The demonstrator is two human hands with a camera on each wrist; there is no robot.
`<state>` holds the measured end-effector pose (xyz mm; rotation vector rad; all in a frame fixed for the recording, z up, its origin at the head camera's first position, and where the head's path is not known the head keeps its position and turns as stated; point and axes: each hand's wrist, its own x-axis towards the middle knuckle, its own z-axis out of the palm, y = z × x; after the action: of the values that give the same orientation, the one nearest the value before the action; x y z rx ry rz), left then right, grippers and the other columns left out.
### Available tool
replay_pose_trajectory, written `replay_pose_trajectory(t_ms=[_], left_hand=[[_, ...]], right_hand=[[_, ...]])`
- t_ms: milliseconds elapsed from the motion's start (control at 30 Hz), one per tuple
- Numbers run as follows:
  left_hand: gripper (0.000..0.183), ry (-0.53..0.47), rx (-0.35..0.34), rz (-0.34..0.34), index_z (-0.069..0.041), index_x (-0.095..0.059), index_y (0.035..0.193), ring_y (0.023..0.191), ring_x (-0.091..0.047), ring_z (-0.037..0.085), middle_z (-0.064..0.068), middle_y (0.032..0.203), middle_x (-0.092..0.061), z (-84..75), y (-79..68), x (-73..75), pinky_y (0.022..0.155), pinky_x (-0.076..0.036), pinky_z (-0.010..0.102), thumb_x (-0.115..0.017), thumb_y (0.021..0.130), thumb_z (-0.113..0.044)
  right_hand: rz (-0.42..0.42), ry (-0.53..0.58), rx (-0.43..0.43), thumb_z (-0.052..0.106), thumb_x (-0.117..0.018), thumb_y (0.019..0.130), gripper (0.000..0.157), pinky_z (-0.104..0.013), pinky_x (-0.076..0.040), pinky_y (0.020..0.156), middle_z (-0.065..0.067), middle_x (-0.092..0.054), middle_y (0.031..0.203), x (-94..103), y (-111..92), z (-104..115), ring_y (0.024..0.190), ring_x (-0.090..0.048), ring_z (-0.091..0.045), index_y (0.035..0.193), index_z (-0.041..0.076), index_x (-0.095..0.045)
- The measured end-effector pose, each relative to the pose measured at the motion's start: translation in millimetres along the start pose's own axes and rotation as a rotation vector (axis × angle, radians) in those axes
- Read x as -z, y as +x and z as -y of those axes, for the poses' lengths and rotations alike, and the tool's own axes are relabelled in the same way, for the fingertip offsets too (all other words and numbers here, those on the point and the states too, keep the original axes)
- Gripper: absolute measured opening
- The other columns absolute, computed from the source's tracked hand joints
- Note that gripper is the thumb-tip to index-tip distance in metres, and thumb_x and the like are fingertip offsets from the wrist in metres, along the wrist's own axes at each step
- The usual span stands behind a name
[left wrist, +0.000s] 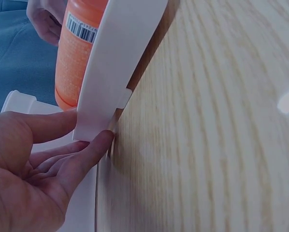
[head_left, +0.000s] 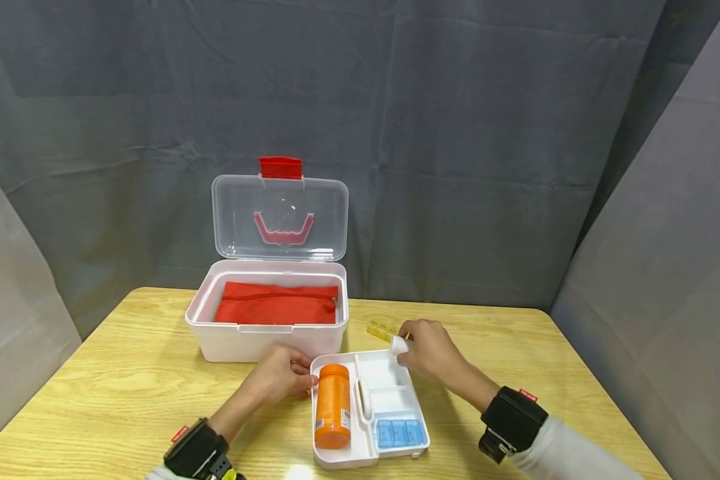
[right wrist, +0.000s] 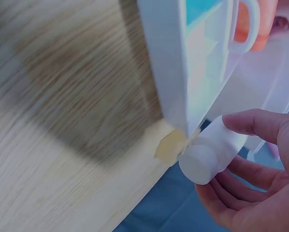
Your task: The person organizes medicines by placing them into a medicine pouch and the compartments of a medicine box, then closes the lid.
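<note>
A white divided tray (head_left: pixel 339 459) with a central handle lies on the table. My left hand (head_left: pixel 283 377) pinches its left far corner between thumb and fingers. In the tray's left side lies an orange bottle (head_left: pixel 333 407) with an orange cap; a blue pill organizer (head_left: pixel 400 433) sits in its near right compartment. My right hand (head_left: pixel 433 350) grips a small white bottle (right wrist: pixel 214 147) by its sides, just over the tray's far right corner. Beyond that hand a yellow pill organizer (head_left: pixel 382 329) rests on the table, partly hidden.
Behind the tray, to the left, stands a white box (head_left: pixel 264 343) with a red zippered pouch (head_left: pixel 276 305) inside. Its clear lid (head_left: pixel 234 217), with a red latch, is raised. Grey cloth (head_left: pixel 456 167) hangs behind the wooden table (head_left: pixel 126 373).
</note>
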<state>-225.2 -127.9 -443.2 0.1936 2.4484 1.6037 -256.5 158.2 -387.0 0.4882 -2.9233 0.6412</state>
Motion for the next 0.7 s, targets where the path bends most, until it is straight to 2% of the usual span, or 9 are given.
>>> replay_pose_trajectory(t_ms=[333, 500, 700], left_hand=[[0.027, -0.007, -0.007, 0.001, 0.013, -0.07, 0.106, 0.078, -0.074, 0.022, 0.02, 0.093, -0.076, -0.1, -0.1, 0.1, 0.068, -0.062, 0.038, -0.078, 0.083, 0.003], [0.027, 0.001, -0.006, -0.002, 0.013, -0.07, 0.106, 0.079, -0.074, 0.023, 0.019, 0.093, -0.076, 0.2, 1.1, -0.3, 0.069, -0.062, 0.037, -0.079, 0.083, 0.002], [0.027, -0.008, -0.004, 0.002, 0.013, -0.07, 0.106, 0.078, -0.073, 0.024, 0.019, 0.092, -0.076, 1.0, 1.1, 0.0, 0.068, -0.062, 0.038, -0.079, 0.083, 0.003]], right_hand=[[0.096, -0.001, 0.063, 0.004, -0.084, 0.069, 0.023, -0.033, -0.052, 0.068, -0.002, -0.067, 0.08, -5.5, -14.5, 23.6, 0.074, -0.058, -0.016, 0.088, 0.007, -0.072], [0.149, 0.015, 0.137, 0.002, -0.083, 0.066, 0.023, -0.034, -0.05, 0.066, -0.003, -0.065, 0.079, -9.6, -23.0, 25.2, 0.073, -0.056, -0.017, 0.086, 0.005, -0.071], [0.174, 0.021, 0.174, 0.001, -0.082, 0.065, 0.023, -0.035, -0.05, 0.065, -0.004, -0.065, 0.08, -12.4, -27.4, 24.7, 0.074, -0.056, -0.018, 0.086, 0.005, -0.072]])
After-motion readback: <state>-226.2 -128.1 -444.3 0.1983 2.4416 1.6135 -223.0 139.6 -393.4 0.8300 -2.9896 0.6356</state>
